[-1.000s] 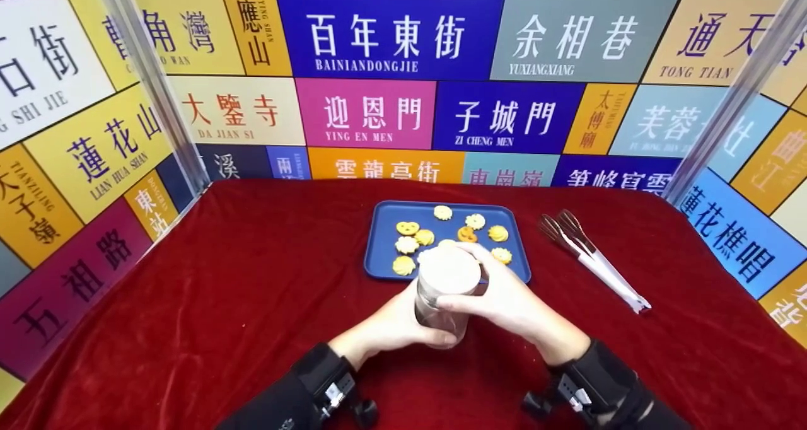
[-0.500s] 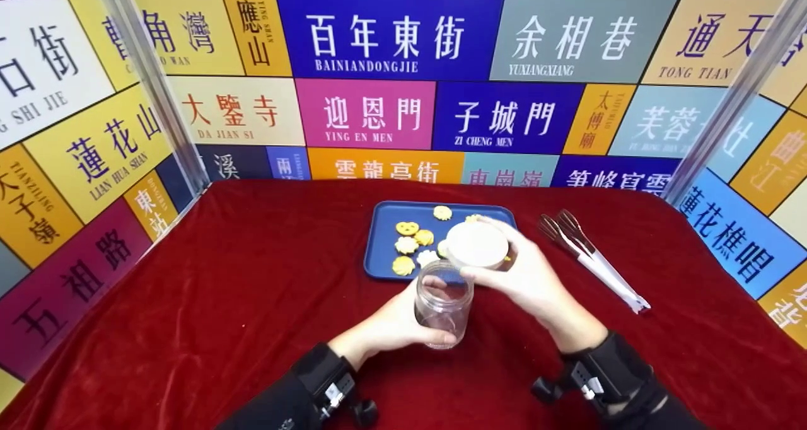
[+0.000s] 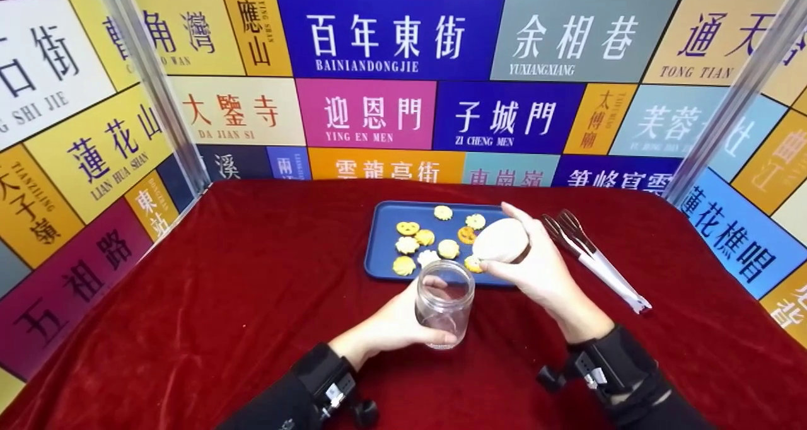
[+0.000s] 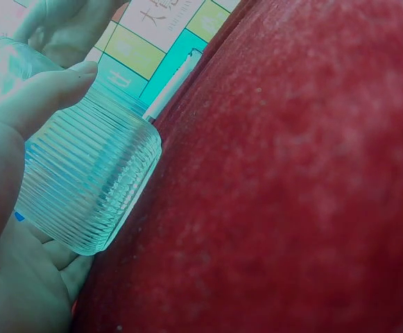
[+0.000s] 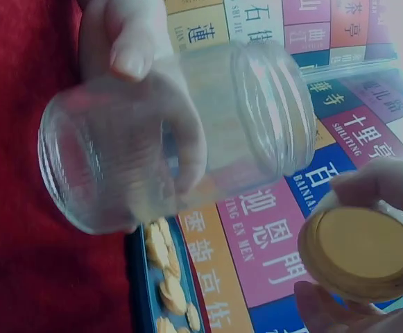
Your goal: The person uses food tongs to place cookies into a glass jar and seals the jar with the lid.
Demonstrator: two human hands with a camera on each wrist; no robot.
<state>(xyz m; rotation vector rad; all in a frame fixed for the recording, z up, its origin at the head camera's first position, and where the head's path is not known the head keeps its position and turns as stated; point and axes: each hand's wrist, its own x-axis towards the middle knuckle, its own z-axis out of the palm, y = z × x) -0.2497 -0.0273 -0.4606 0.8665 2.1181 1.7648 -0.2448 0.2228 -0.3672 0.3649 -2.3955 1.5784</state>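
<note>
My left hand (image 3: 391, 324) grips a clear glass jar (image 3: 449, 307), its thumb across the near side and its fingers round the far side. The jar's mouth is uncovered and nothing shows inside; ribbed glass (image 4: 90, 173) appears in the left wrist view. To the right, my right hand (image 3: 547, 278) holds a round lid (image 3: 502, 241) by its edge, tilted and apart from the jar. In the right wrist view the lid's underside (image 5: 361, 243) looks yellowish. Behind both hands lies a blue tray (image 3: 381, 225) bearing several cookies (image 3: 448, 248); the lid and right hand hide its right side.
Tongs (image 3: 602, 267) with brown tips and pale handles lie right of the tray, their tips close to my right hand. A red cloth (image 3: 265, 304) covers the table. Panels with printed characters (image 3: 391, 33) stand behind it, with clear posts (image 3: 157, 83) at the corners.
My right hand has lifted the lid off the jar and carried it right, tilting it over the tray's right side. The left hand and jar have stayed in place.
</note>
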